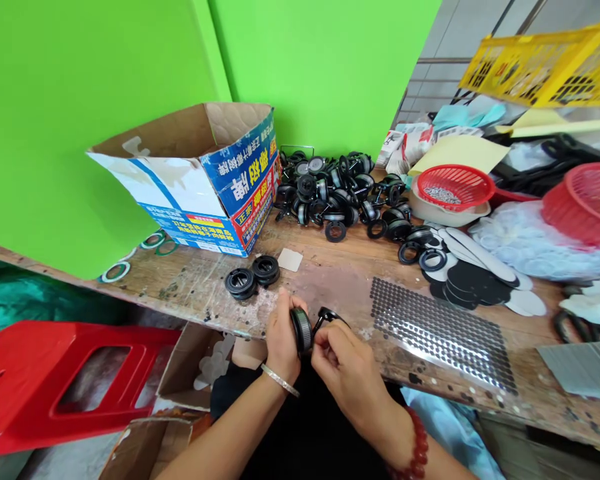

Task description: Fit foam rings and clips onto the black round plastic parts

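Near the bench's front edge, my left hand (283, 337) is wrapped round a black round part (303, 329) with a ribbed silver-grey rim, held on edge. Just to its right, my right hand (344, 360) has its thumb and fingers pinched together beside that part; whatever is between the fingertips is too small to make out. A black curved arm piece (330, 315) shows behind the right fingers, partly hidden by them. Two black ringed discs (253, 277) lie on the wooden bench to the left, beside a small beige card (291, 260).
A cardboard box (180, 193) stands at the back left, beside a pile of black round parts (330, 190). A sheet of small dark dots (440, 333) lies to the right. Farther right are red baskets (455, 187) and black and white ovals (473, 283). A red stool (25, 380) is at lower left.
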`<control>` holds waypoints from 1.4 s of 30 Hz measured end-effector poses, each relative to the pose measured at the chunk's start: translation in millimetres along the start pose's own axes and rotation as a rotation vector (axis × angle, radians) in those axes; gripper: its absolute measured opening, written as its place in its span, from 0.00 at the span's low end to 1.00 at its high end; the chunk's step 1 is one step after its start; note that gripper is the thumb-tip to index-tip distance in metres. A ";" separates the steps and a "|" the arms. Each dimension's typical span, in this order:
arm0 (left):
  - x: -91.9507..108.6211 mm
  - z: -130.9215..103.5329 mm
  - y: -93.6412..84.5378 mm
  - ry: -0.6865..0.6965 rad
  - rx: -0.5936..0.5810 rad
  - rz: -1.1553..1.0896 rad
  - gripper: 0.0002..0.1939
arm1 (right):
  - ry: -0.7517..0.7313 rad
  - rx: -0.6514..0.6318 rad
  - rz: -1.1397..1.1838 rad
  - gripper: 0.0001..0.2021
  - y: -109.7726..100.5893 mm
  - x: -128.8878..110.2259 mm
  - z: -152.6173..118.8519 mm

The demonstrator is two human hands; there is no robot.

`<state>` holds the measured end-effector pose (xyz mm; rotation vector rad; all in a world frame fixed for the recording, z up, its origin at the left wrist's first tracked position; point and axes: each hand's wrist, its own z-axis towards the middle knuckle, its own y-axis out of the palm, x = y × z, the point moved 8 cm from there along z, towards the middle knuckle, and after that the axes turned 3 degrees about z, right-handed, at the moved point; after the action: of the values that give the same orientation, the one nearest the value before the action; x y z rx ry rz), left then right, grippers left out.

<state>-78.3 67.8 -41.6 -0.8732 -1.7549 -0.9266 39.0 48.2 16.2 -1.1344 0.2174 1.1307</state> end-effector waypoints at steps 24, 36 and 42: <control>-11.4 7.9 5.6 -0.073 0.022 -0.140 0.25 | 0.208 0.034 -0.211 0.07 -67.5 88.1 -9.9; -5.3 8.8 10.5 -0.065 0.018 -0.135 0.25 | 0.318 -0.337 -0.689 0.07 -36.9 124.3 6.4; -3.7 5.7 6.8 -0.066 0.029 -0.131 0.25 | 0.178 -0.173 -0.668 0.09 -41.3 110.5 1.3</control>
<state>-73.5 75.3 -45.2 -0.7856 -1.8957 -0.9642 123.2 116.6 -29.8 -1.3270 -0.1248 0.4613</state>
